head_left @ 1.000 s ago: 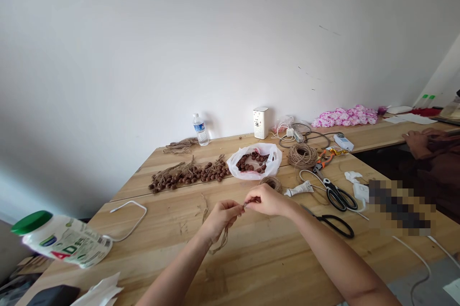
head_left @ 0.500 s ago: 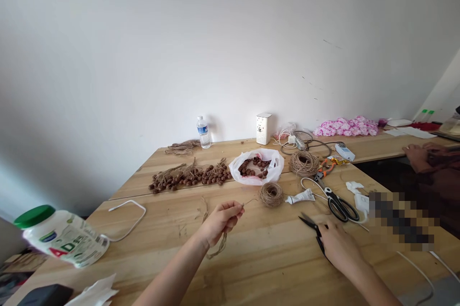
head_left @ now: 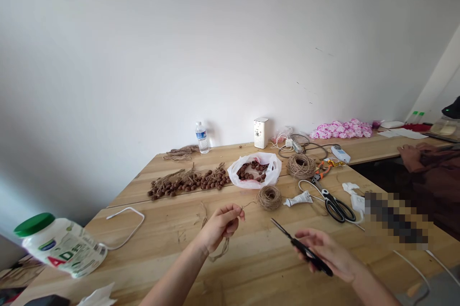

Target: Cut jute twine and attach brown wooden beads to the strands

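My left hand [head_left: 222,227] pinches a strand of brown twine, which runs from the smaller twine ball [head_left: 269,198] just to the right. A loose loop of twine [head_left: 220,251] hangs below that hand to the tabletop. Lower right, my right hand [head_left: 321,251] holds black scissors [head_left: 304,248] by the handles, their narrow blades closed and pointing up and left toward the left hand. A gap separates the blade tips from the strand. Behind the hands, several brown round beads tied with twine [head_left: 190,181] lie in a row beside a white plastic bag [head_left: 235,171] of loose beads.
On the right are a larger twine ball [head_left: 302,166], black-handled scissors [head_left: 339,207], orange-handled pliers [head_left: 321,170], a white tube [head_left: 298,199] and cables. A green-lidded jar [head_left: 64,246] stands left. A water bottle [head_left: 202,138] is at the back. Another person's hands [head_left: 413,156] are far right.
My right hand has lifted the scissors off the table and brought them left, turning the blades toward my left hand. My left hand keeps its pinch on the twine.
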Motion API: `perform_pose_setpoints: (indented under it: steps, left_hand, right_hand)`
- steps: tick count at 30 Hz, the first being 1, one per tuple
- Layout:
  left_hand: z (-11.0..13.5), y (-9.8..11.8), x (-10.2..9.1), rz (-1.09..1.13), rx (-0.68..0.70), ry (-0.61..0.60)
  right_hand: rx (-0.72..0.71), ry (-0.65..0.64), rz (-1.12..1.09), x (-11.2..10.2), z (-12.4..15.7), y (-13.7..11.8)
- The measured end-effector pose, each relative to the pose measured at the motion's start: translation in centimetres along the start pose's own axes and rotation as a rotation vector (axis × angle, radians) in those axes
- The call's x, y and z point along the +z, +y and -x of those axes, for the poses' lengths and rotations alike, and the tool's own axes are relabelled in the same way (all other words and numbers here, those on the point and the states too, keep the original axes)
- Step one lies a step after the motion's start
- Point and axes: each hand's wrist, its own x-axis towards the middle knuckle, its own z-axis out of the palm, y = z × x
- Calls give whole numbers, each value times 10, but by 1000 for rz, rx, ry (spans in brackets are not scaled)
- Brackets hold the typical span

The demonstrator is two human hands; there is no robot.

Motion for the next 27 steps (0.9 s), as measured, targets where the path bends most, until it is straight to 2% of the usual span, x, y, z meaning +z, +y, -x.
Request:
perform_pose_setpoints:
  steps: [2, 3, 5, 8, 13, 17, 27]
  left_hand:
    - [0, -2, 2, 1, 22, 6]
    - [-1, -2, 4, 15, 36, 13]
    - [-1, -2, 6, 64, 70, 26]
    - [-2, 0, 7, 133, 126, 40]
    - [-4, -1, 4, 222, 184, -1]
    - [-4, -7, 6, 251, 161, -50]
    - [-3, -10, 10, 252, 137, -77]
  right_hand:
    - [-6, -175, -283, 26, -6, -3]
    - [-7, -237, -347, 38, -10, -5]
    - [-30, -307, -384, 60, -18, -11]
    - [-78, -318, -335, 80, -28, -17]
    - [-99, -385, -260, 94, -29, -22]
    - [-135, -433, -238, 103, -30, -28]
    - [-235, -317, -125, 121, -46, -30]
